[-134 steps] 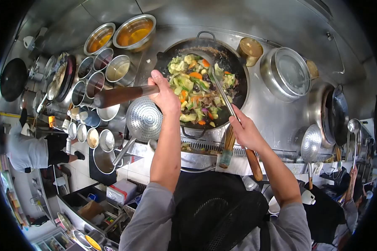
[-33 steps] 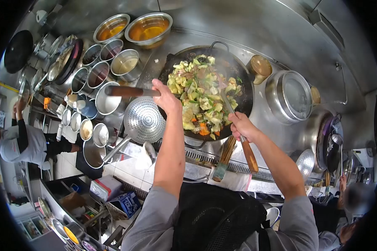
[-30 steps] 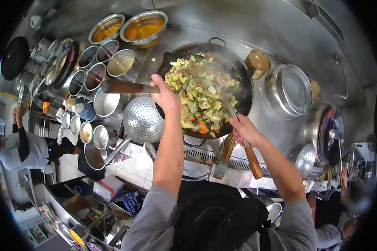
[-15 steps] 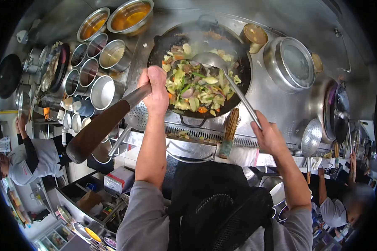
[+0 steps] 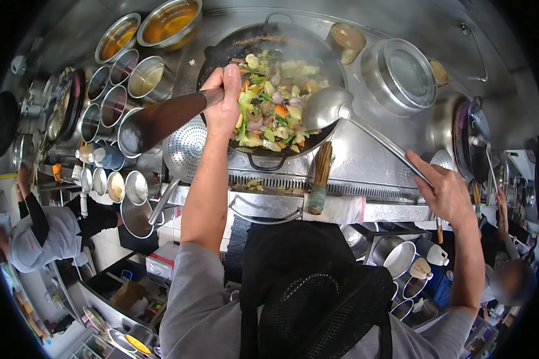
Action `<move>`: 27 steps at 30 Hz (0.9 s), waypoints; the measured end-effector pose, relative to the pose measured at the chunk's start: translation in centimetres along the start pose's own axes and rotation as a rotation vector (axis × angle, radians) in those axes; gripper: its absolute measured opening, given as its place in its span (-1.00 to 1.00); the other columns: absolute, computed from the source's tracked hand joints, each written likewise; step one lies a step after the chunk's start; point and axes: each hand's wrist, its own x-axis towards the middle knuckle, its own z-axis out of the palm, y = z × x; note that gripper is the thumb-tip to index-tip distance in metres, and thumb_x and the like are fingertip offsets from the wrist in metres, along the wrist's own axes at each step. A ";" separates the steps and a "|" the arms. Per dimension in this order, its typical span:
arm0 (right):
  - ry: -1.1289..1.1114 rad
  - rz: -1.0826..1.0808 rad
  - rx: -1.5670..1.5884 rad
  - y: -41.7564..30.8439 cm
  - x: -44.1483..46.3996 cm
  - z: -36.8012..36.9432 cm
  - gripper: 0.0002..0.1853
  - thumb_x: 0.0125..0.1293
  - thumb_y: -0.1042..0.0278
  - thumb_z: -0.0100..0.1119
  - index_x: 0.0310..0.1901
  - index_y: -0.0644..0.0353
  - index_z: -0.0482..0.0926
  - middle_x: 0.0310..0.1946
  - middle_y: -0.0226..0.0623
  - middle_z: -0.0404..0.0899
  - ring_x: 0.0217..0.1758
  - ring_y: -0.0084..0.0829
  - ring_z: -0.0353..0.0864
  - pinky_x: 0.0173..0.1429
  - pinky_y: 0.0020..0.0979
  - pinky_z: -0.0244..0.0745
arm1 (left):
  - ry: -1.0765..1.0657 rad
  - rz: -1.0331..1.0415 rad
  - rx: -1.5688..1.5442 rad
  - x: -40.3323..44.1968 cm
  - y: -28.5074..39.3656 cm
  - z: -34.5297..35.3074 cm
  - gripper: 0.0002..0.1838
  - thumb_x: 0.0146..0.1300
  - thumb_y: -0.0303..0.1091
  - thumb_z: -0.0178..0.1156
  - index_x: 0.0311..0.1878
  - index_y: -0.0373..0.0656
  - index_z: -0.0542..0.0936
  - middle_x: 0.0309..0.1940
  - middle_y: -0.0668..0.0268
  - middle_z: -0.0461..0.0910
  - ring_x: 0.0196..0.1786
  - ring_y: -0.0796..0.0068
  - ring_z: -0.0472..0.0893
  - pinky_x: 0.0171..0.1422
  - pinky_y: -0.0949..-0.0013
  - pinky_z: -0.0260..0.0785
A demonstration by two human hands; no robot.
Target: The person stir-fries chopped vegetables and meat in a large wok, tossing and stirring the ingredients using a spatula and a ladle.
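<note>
Steam rises from a dark wok (image 5: pixel 326 63) filled with cut vegetables and pieces that look like meat (image 5: pixel 281 105). My left hand (image 5: pixel 224 103) is closed around a wooden-handled cooking tool (image 5: pixel 167 122); the handle points back toward me, and the tool's head is hidden behind the hand and food. In my right hand (image 5: pixel 448 190) is the long metal handle of a ladle (image 5: pixel 329 107). The ladle's bowl rests over the wok's right side, against the vegetables.
A perforated strainer (image 5: pixel 188 149) lies left of the wok. A bamboo brush (image 5: pixel 322 173) and a white cloth (image 5: pixel 344 209) sit at the front edge. Metal pots (image 5: pixel 151 78) line the left, a lidded pot (image 5: pixel 395 90) the right. Other people work at both sides.
My right hand has moved right and down, bringing the ladle from the wok's middle to its right side. The wooden handle has swung to a flatter angle. The food has shifted.
</note>
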 end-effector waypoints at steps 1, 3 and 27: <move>-0.050 -0.010 -0.025 -0.1 0.0 -0.4 -0.41 0.41 0.35 0.31 0.47 -0.15 0.55 -0.29 -0.04 0.75 -0.32 0.06 0.74 -0.18 -0.01 0.63 | -0.001 0.000 0.000 0.1 0.2 0.2 -0.49 0.66 -0.18 0.15 -0.48 -0.10 0.27 -0.55 0.54 0.22 -0.44 0.69 0.15 -0.34 0.44 -0.01; -0.082 -0.045 -0.039 0.5 0.0 0.4 -0.41 0.42 0.34 0.30 0.48 -0.14 0.54 -0.32 -0.06 0.74 -0.34 0.06 0.73 -0.19 0.00 0.63 | -0.015 -0.014 -0.010 0.3 0.4 0.4 -0.50 0.66 -0.20 0.16 -0.48 -0.11 0.26 -0.55 0.54 0.22 -0.44 0.69 0.15 -0.34 0.44 -0.02; 0.023 -0.058 -0.058 1.0 5.7 16.0 -0.37 0.48 0.29 0.21 0.56 -0.10 0.38 -0.33 -0.09 0.73 -0.36 0.00 0.78 -0.21 -0.01 0.71 | 0.015 0.092 0.319 -3.7 8.1 4.1 -0.54 0.65 -0.11 0.15 -0.40 -0.21 0.48 -0.49 0.42 0.50 -0.40 0.68 0.36 -0.27 0.49 0.19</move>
